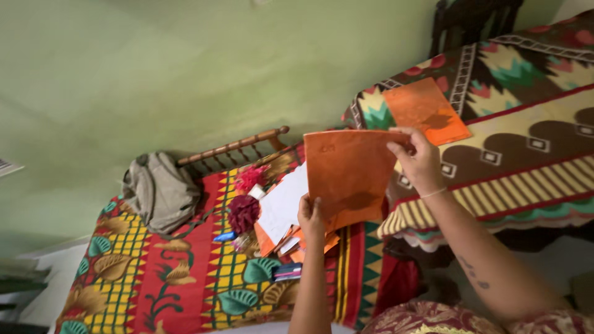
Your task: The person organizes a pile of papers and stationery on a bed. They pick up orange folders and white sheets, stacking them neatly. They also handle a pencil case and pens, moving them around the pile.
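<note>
Both my hands hold up one orange sheet of paper [348, 170] above the bed. My left hand [311, 218] pinches its lower left edge. My right hand [419, 159] grips its upper right corner. Under the sheet lie a white sheet [283, 204] and more orange sheets [267, 241] in a loose pile. A second orange sheet [424, 110] rests flat on the patterned cloth to the right.
A bed with a red, yellow and green patterned cover [173, 278] holds paper flowers [244, 211], a grey bag [159, 188] and small items. A brown patterned cloth [532, 136] covers a raised surface on the right. A green wall [185, 74] stands behind.
</note>
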